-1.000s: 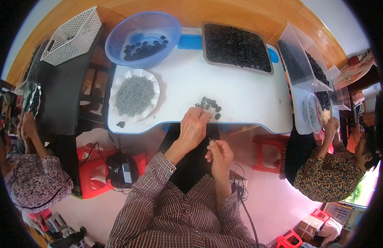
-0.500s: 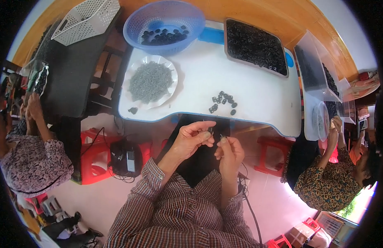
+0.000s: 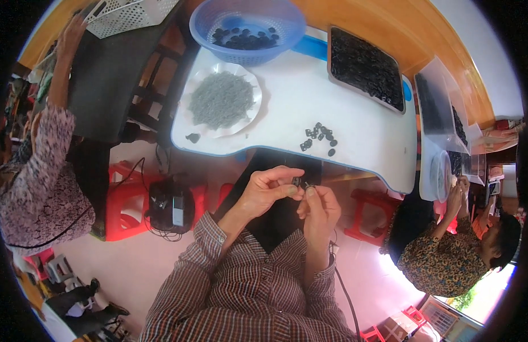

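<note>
In front of my lap, just off the table's near edge, my two hands work close together. My left hand (image 3: 268,191) pinches a small black piece (image 3: 297,181) between thumb and fingers. Thumb against curled fingers, my right hand (image 3: 320,208) grips a small thin pin-like piece (image 3: 305,185) right beside it; its shape is too small to make out. Several small black pieces (image 3: 318,134) lie loose on the white table (image 3: 287,108) beyond my hands. A white scalloped plate (image 3: 190,114) on the left carries a heap of small grey pieces (image 3: 223,100).
A blue plastic basket (image 3: 247,56) with black pieces stands at the back left, a tray (image 3: 365,93) of black pieces at the back right. One person (image 3: 39,176) sits at a dark table on the left, another (image 3: 446,256) on the right. Red stools (image 3: 373,214) flank me.
My hands have come closer together, bringing the black piece and the thin piece next to each other. The view has shifted slightly. The person on the left has reached toward the white basket.
</note>
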Motion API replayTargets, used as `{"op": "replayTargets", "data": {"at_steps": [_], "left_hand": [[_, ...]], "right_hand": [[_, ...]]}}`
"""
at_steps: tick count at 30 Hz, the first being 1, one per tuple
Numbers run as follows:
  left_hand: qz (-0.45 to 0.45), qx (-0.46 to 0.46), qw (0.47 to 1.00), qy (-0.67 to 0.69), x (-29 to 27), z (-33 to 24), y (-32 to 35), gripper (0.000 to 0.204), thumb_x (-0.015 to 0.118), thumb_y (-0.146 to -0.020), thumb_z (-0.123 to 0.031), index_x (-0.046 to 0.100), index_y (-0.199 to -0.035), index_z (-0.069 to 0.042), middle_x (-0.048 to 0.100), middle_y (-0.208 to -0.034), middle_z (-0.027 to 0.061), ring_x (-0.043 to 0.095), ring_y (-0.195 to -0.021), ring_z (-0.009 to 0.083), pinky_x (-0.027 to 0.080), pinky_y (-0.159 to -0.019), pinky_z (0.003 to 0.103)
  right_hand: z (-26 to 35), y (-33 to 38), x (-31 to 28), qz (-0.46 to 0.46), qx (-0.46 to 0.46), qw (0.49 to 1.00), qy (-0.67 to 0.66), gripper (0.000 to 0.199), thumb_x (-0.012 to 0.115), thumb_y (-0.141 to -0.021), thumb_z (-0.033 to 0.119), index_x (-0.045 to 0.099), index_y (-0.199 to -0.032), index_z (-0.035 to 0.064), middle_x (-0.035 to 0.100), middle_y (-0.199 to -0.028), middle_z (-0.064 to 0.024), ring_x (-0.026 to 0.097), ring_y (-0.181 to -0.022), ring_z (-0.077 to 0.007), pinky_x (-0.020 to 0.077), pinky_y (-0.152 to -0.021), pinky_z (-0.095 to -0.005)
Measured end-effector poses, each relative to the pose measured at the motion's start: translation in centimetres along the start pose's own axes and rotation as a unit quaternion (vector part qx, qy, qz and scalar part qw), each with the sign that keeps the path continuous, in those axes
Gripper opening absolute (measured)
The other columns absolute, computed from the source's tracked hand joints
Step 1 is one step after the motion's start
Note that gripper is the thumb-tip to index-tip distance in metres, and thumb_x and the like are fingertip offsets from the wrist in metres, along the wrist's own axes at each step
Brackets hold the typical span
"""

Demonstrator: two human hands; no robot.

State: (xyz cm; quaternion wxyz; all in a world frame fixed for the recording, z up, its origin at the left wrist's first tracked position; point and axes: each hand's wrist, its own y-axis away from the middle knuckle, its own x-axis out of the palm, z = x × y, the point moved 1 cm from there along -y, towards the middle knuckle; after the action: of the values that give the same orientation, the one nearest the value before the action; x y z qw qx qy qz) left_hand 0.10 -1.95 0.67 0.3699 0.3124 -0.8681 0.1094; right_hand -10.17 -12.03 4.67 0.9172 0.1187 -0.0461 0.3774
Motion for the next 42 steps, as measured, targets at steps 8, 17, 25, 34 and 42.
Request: {"op": "replayTargets", "data": {"at_steps": [8, 17, 25, 34, 42], "left_hand": [[-0.008, -0.065, 0.997, 0.046, -0.9, 0.4, 0.2, 0.022, 0.055, -0.095, -0.011, 0.063, -0.11, 0.003, 0.066, -0.089, 0.0076, 0.065, -0.075, 0.0128, 0.056, -0.069, 0.027], [-0.051, -0.041, 0.993, 0.1, -0.6, 0.5, 0.3, 0.023, 0.055, -0.095, -0.007, 0.059, -0.115, 0.003, 0.065, -0.087, 0.0095, 0.066, -0.071, 0.0153, 0.058, -0.061, 0.028], [-0.025, -0.039, 0.999, 0.02, -0.8, 0.6, 0.7, 0.036, 0.063, -0.088, 0.0, 0.058, -0.123, 0.0, 0.066, -0.09, 0.005, 0.063, -0.076, 0.0101, 0.054, -0.069, 0.023], [0.001, -0.036, 0.999, 0.021, -1.1, 0.4, 0.7, 0.035, 0.061, -0.087, 0.003, 0.059, -0.122, 0.0, 0.065, -0.088, 0.0047, 0.06, -0.077, 0.0095, 0.051, -0.072, 0.022], [0.007, -0.047, 0.997, 0.06, -1.1, 0.3, 0.7, 0.035, 0.061, -0.087, 0.004, 0.059, -0.122, 0.001, 0.065, -0.088, 0.0055, 0.06, -0.076, 0.01, 0.05, -0.072, 0.022]], "right_hand": [[0.5, 0.3, 0.6, 0.017, -0.02, 0.999, 0.029, 0.01, 0.06, -0.092, 0.01, 0.059, -0.094, 0.0002, 0.059, -0.068, -0.0019, 0.053, -0.053, -0.0055, 0.0395, -0.047, -0.018], [0.2, 0.3, 0.6, 0.032, -0.002, 0.998, 0.049, 0.011, 0.06, -0.092, 0.01, 0.059, -0.095, -0.0003, 0.059, -0.07, -0.0015, 0.053, -0.055, -0.0054, 0.0395, -0.048, -0.0178], [-0.1, 0.1, 0.4, 0.025, 0.015, 0.998, 0.063, 0.012, 0.057, -0.095, 0.012, 0.06, -0.096, 0.0003, 0.061, -0.072, -0.0023, 0.053, -0.056, -0.0044, 0.0398, -0.049, -0.0174], [0.4, 0.3, 0.8, 0.057, -0.005, 0.995, 0.082, 0.01, 0.056, -0.095, 0.011, 0.059, -0.096, 0.0013, 0.062, -0.075, -0.0021, 0.053, -0.057, -0.0043, 0.0399, -0.049, -0.0169], [0.4, 0.3, 0.8, 0.069, -0.011, 0.991, 0.11, 0.009, 0.056, -0.094, 0.011, 0.059, -0.095, 0.0021, 0.062, -0.075, -0.001, 0.054, -0.057, -0.0035, 0.041, -0.049, -0.0167]]}}
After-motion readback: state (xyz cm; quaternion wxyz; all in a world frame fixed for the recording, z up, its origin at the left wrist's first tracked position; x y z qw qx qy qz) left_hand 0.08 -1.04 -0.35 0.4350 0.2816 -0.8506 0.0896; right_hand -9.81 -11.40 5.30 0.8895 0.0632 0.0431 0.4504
